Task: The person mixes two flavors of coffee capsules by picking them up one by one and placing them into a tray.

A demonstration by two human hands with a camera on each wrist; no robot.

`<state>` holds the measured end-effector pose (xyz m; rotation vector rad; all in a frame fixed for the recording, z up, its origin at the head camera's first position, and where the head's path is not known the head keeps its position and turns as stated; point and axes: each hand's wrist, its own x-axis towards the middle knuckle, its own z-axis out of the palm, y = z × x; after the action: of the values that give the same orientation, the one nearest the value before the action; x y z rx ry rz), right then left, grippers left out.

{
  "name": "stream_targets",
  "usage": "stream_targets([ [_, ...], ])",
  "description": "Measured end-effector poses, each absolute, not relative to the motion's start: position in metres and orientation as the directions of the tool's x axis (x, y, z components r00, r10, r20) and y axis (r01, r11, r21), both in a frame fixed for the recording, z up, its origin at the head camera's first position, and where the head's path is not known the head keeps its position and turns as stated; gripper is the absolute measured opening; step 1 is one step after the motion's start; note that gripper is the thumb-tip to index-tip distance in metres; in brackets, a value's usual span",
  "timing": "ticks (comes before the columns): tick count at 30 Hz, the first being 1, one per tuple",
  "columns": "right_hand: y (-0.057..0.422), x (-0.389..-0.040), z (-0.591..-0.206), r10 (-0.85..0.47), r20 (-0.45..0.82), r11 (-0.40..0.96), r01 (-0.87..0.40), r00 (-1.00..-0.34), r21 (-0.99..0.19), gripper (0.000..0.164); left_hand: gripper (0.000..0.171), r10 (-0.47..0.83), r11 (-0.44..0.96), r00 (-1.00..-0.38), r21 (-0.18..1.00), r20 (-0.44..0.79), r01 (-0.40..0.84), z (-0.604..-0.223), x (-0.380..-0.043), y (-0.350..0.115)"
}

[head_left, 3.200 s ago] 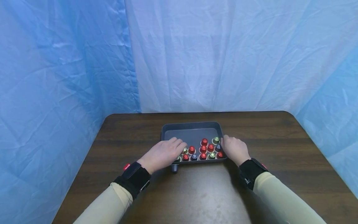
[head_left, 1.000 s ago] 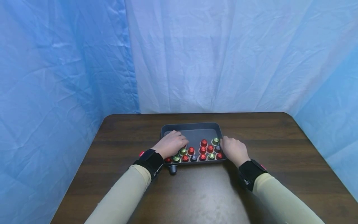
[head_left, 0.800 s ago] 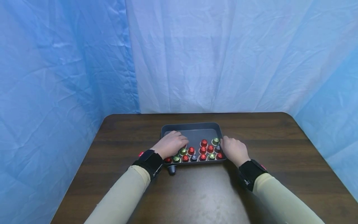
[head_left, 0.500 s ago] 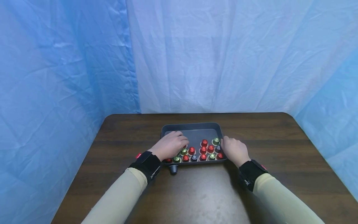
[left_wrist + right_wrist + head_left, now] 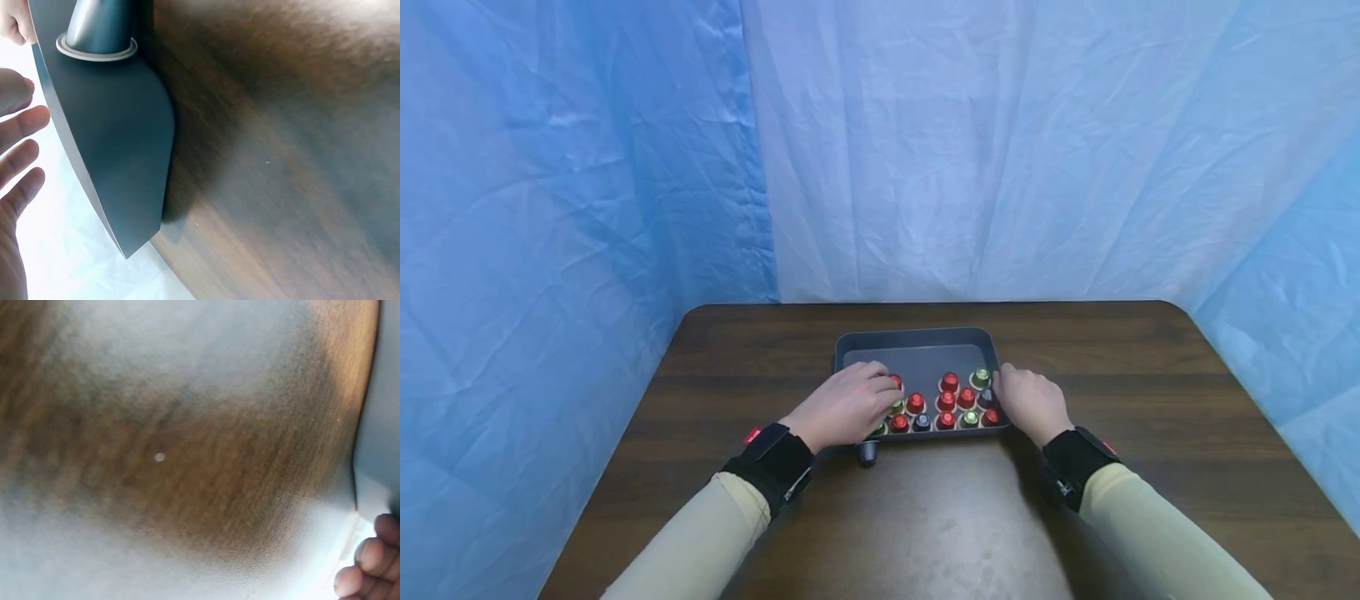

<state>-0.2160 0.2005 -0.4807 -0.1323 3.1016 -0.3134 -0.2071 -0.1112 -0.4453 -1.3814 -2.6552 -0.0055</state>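
Note:
A dark rectangular tray (image 5: 917, 340) holds several red, green and dark blue coffee capsules (image 5: 915, 403), most of them in rows along its near side. My left hand (image 5: 844, 404) hovers over the tray's left part, covering some capsules there. Its fingers (image 5: 19, 164) look loosely bent and apart in the left wrist view, with nothing between them. A red capsule (image 5: 897, 381) shows just beyond its fingertips. At the tray's right rim, my right hand (image 5: 1032, 402) holds on with curled fingers (image 5: 370, 555).
Just outside the tray's near left corner, a dark capsule (image 5: 867, 453) lies against the wall, its pale rim toward the tray. The brown wooden table (image 5: 940, 525) has rounded far corners. Blue cloth (image 5: 955, 167) hangs behind it and at both sides.
My left hand has drawn back to the left and toward me, and a red capsule now shows at its fingertips. My right hand has stayed at the tray's rim.

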Motion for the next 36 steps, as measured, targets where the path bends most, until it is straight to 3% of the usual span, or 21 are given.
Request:
stream_targets([
  [10, 0.200, -0.215, -0.482, -0.074, -0.013, 0.979, -0.070, -0.997, -0.194, 0.030, 0.035, 0.835, 0.542, -0.523, -0.089, 0.170, 0.836, -0.444, -0.185, -0.119],
  [23, 0.198, -0.216, -0.482, -0.082, -0.009, 0.975, -0.079, -0.997, -0.206, 0.030, 0.034, 0.810, 0.569, -0.554, -0.025, 0.193, 0.822, -0.452, -0.158, -0.135],
  [36, 0.198, -0.215, -0.482, -0.086, 0.021, 0.978, -0.089, -0.996, -0.191, 0.029, 0.032, 0.794, 0.596, -0.572, -0.076, 0.205, 0.799, -0.462, -0.147, -0.145],
])
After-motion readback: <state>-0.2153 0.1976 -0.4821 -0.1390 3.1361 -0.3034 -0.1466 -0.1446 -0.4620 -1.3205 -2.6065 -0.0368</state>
